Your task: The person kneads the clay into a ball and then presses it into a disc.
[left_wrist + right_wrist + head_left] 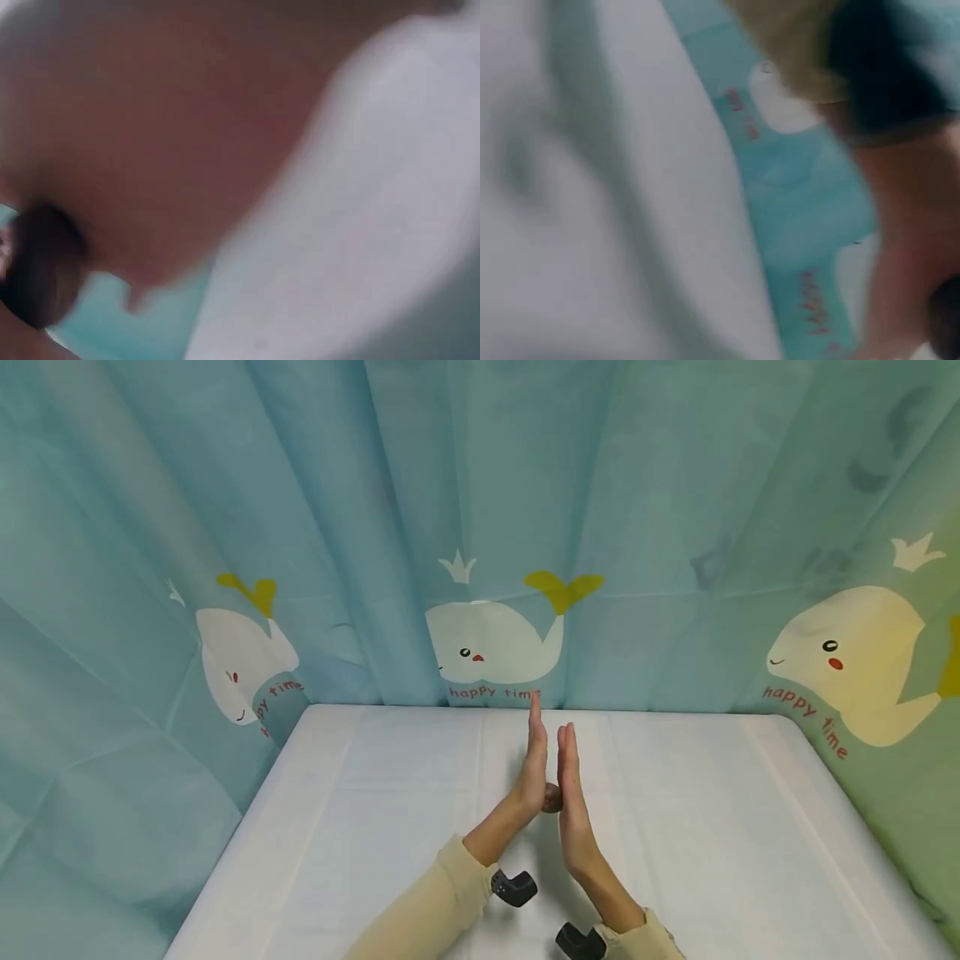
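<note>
In the head view a small round brown lump (552, 798) sits between two upright palms, above the white table. My left hand (531, 777) presses it from the left with straight fingers pointing away. Facing it, my right hand (573, 818) lies along the other side, its fingers straight too. The fingertips stand a little apart. In the left wrist view the dark lump (46, 270) shows at the lower left beside a large blurred hand. At the right edge of the right wrist view only part of the lump (946, 319) appears. Its exact kind is unclear.
A white-covered table (360, 827) spreads beneath the hands. Behind and at both sides hangs a blue-green curtain (300, 485) printed with whales. Dark wrist cameras (514, 888) stick out from both beige sleeves (431, 906), near each other.
</note>
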`<state>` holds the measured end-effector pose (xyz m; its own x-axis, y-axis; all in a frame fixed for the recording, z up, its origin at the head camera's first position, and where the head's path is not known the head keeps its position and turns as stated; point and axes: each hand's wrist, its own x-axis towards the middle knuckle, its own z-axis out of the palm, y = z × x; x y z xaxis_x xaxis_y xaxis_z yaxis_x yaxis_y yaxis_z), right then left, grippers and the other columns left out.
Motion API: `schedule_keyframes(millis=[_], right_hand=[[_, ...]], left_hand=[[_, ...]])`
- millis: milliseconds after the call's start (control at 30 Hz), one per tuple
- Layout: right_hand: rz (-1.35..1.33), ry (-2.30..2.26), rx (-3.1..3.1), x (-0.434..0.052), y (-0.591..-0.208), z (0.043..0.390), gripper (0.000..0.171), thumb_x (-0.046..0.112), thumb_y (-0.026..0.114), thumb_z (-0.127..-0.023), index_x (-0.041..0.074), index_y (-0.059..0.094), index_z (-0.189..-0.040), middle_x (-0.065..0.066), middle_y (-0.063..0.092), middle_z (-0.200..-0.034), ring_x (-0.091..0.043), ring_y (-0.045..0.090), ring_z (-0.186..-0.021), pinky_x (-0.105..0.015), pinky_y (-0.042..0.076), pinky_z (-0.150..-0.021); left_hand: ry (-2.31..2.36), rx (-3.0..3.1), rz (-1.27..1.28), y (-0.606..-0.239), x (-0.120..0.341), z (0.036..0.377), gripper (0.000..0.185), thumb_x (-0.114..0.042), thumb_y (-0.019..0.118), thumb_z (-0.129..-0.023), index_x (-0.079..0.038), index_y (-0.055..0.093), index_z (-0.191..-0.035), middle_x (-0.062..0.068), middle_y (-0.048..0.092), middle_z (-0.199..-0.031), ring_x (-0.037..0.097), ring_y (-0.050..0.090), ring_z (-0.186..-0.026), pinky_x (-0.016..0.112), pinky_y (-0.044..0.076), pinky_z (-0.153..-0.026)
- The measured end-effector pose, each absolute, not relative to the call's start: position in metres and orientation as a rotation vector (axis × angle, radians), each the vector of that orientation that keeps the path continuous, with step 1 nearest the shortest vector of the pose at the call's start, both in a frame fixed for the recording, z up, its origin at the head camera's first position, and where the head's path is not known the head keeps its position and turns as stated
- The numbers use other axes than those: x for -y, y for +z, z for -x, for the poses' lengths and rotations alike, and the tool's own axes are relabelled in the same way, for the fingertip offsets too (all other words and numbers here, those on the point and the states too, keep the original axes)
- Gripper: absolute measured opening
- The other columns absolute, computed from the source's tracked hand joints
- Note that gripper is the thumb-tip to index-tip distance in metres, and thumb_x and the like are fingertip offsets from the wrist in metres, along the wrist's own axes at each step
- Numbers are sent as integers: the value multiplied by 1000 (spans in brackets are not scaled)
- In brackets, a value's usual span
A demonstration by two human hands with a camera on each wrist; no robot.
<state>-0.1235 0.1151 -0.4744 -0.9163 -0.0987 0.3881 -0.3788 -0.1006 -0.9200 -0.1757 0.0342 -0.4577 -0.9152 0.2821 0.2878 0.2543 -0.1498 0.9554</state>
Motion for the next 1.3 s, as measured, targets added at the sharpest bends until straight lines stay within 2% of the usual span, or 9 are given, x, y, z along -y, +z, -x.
schedule_keyframes(millis=[100, 167, 233, 333, 467, 567, 700, 1067, 1300], right_hand=[[-521, 2094, 1952, -122, -461, 128, 54, 36, 8, -113, 36, -4, -165, 6, -1, -172, -20, -7, -157, -50, -1, -121], [-488, 2071, 1984, -130, -456, 137, 53, 40, 7, -113, 39, -4, -165, 9, 0, -172, -20, 0, -157, -38, 23, -115], [-459, 2082, 2013, -137, -457, 146, 53, 43, 7, -112, 41, -5, -164, 11, -3, -172, -18, 4, -154, -24, 36, -96], [-402, 2130, 2030, -142, -469, 154, 53, 47, 4, -111, 43, -3, -164, 14, -3, -171, -15, 20, -144, -15, 34, -62], [-433, 2202, 1988, -133, -487, 145, 55, 42, 2, -112, 35, -3, -166, 8, -5, -172, -14, 13, -152, -17, 32, -103], [-508, 2192, 1987, -121, -491, 132, 54, 36, 3, -113, 29, -7, -165, 3, -9, -172, -15, -9, -156, -43, 3, -122], [-509, 2180, 1929, -117, -482, 124, 54, 36, 4, -113, 34, -9, -165, 2, -7, -172, -22, -11, -157, -61, -6, -119], [-395, 2298, 1873, -137, -486, 145, 57, 49, 6, -111, 36, -12, -164, 4, -11, -172, -17, -13, -157, -35, 11, -124], [-579, 2255, 1895, -117, -482, 120, 56, 40, 2, -112, 31, -13, -164, 3, -10, -172, -21, -14, -156, -54, -2, -120]], left_hand=[[2194, -2031, -699, -467, -38, 168, 66, -50, 4, -110, -17, -8, -166, 4, -10, -172, 24, -2, -157, 53, 9, -122], [2189, -1988, -722, -468, -40, 159, 65, -49, 4, -110, -18, -10, -166, 3, -11, -172, 24, -1, -157, 51, 11, -122], [2218, -1944, -759, -464, -42, 152, 65, -49, 5, -110, -19, -11, -165, 3, -13, -172, 25, -3, -157, 51, 12, -122], [2241, -1910, -842, -454, -42, 147, 65, -50, 5, -110, -20, -14, -165, 0, -16, -171, 22, -11, -156, 54, 1, -123], [2275, -1937, -878, -446, -39, 156, 64, -46, 4, -111, -15, -16, -164, 0, -18, -171, 19, -15, -156, 53, -4, -123], [2295, -2067, -822, -448, -35, 170, 64, -43, 6, -112, -9, -12, -164, 6, -13, -172, 23, -12, -157, 55, -6, -123], [2122, -2222, -748, -457, -34, 173, 72, -57, 4, -108, -15, -7, -166, 2, -9, -172, 24, -10, -157, 64, -7, -120], [2084, -2114, -880, -455, -41, 139, 69, -56, 4, -108, -20, -11, -165, -3, -16, -171, 17, -12, -156, 60, -7, -121], [2148, -2173, -742, -468, -31, 172, 68, -53, 6, -109, -20, -10, -166, 0, -13, -172, 22, -12, -157, 67, -8, -118]])
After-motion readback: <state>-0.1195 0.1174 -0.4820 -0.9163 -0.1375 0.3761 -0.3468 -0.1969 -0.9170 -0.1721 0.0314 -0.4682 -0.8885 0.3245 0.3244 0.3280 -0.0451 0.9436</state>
